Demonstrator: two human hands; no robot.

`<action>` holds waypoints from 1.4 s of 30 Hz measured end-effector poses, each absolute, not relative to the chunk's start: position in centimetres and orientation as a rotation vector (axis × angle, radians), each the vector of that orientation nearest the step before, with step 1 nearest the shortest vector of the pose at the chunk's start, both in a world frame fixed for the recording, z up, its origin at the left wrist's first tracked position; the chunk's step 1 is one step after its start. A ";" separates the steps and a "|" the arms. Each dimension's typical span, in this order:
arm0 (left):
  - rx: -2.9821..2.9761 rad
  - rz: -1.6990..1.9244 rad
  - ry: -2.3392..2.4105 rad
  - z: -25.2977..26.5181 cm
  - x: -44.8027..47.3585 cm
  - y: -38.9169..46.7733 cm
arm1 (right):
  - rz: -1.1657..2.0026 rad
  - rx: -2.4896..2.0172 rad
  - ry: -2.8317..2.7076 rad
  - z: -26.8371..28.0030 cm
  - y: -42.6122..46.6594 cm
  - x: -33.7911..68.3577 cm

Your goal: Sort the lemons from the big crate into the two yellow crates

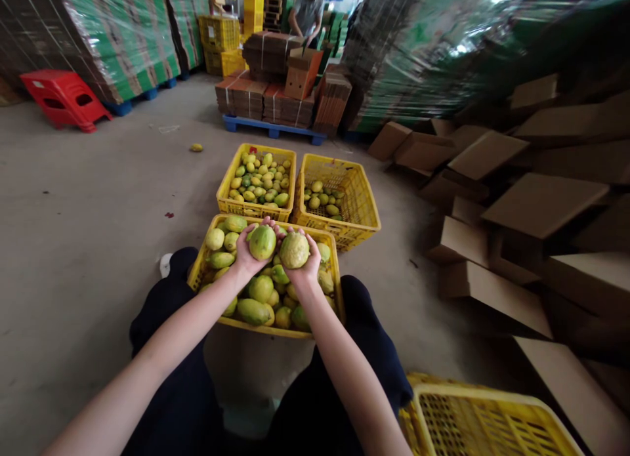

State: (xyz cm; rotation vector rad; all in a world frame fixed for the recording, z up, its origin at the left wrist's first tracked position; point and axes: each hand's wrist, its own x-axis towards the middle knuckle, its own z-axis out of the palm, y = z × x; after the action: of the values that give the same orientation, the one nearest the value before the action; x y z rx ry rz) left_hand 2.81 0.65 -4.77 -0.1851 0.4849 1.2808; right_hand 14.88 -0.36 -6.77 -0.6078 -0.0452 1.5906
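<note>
My left hand (250, 252) is cupped palm up under a smooth, rounded green-yellow fruit (262, 242). Beside it, my right hand (306, 266) holds a paler, bumpy yellow-green fruit (294, 250). The exact kind of fruit is hard to tell. Both hands are side by side above a yellow plastic crate (266, 327) between my knees. That crate is filled with similar fruits, some round, others long, such as a long green one (252, 311) near its front edge.
Two more yellow crates stand beyond: a fuller left one (221, 195) and a sparsely filled right one (367, 200). Another yellow crate (485, 403) is at lower right. Cardboard boxes (544, 203) pile up on the right. A red stool (63, 98), a loose fruit (196, 147) and a person (308, 16) are farther off.
</note>
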 end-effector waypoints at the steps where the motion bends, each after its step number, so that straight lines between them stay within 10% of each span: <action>1: -0.178 1.282 0.487 -4.7 2.8 0.7 | 1.591 -0.606 -0.045 -6.8 -0.4 14.9; 42: -0.281 1.247 0.479 -2.3 2.7 0.0 | 1.601 -0.598 0.000 -7.3 -0.5 15.7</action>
State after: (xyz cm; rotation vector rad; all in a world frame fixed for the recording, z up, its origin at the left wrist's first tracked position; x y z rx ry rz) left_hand 2.68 0.04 -2.35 -0.2807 0.4787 1.2472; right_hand 15.67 -0.49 -7.29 -0.5983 -0.0002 1.6008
